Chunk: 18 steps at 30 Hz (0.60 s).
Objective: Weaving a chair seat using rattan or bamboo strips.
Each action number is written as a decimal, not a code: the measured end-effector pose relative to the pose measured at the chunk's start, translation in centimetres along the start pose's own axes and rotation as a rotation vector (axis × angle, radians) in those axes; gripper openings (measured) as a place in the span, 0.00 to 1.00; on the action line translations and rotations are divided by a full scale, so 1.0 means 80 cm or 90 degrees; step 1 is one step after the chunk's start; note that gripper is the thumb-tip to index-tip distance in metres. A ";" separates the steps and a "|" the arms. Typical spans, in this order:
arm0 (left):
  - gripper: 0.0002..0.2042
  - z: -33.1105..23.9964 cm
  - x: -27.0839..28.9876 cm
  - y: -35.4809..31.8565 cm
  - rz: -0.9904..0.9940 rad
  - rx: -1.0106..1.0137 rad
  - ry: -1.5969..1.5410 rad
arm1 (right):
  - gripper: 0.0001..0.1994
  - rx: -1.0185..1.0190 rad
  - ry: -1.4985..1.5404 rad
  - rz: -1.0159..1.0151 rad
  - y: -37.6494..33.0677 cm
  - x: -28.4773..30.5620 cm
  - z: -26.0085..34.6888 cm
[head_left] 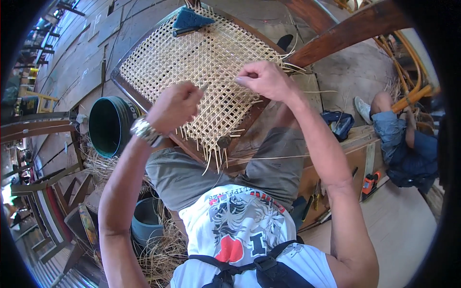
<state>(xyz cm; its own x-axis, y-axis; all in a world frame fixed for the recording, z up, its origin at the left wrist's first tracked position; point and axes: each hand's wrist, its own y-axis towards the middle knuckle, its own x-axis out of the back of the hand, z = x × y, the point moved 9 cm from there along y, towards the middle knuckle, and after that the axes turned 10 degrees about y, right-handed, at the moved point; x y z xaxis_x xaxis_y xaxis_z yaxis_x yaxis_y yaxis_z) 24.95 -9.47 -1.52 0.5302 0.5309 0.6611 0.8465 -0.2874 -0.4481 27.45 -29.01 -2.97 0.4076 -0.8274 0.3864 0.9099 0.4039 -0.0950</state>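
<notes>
A woven cane seat panel [163, 60] in a dark wooden frame [130, 93] lies tilted before me, its near corner by my lap. Loose cane ends stick out along its near and right edges. Over the left part of the weave is my left hand [176, 106], fingers closed, with a small pointed tip showing at the fingertips; what it belongs to I cannot make out. My right hand [270, 82] hovers above the right side, thumb and forefinger pinched together. Any strand between them is too fine to see.
A blue cloth-like piece [193, 18] and a dark-handled tool [186, 31] rest on the panel's far end. Left stands a dark green bucket [106, 127]; a grey-blue bucket [147, 221] sits among cane scraps [163, 259]. At right, another person [386, 129] sits near an orange tool [369, 183].
</notes>
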 end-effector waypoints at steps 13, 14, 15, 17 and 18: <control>0.13 0.110 -0.017 -0.051 -0.148 0.128 -0.246 | 0.24 -0.008 0.635 -0.406 -0.184 0.108 -0.066; 0.14 0.134 -0.005 -0.055 -0.200 0.154 -0.301 | 0.25 -0.113 0.671 -0.523 -0.217 0.105 -0.098; 0.15 0.158 0.002 -0.056 -0.249 0.178 -0.383 | 0.25 -0.086 0.666 -0.494 -0.225 0.096 -0.103; 0.16 0.206 0.010 -0.063 -0.334 0.239 -0.460 | 0.27 -0.296 0.745 -0.627 -0.258 0.072 -0.150; 0.16 0.223 0.005 -0.063 -0.341 0.280 -0.422 | 0.34 -0.308 0.702 -0.659 -0.257 0.074 -0.155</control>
<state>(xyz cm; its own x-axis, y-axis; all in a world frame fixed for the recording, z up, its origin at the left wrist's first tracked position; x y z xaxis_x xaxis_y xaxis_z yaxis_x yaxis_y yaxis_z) 20.02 6.44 -9.75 -0.1721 0.8866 0.4293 0.8029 0.3788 -0.4604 12.11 -47.06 -10.14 -0.7196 -0.6060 -0.3390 0.6675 -0.4691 -0.5782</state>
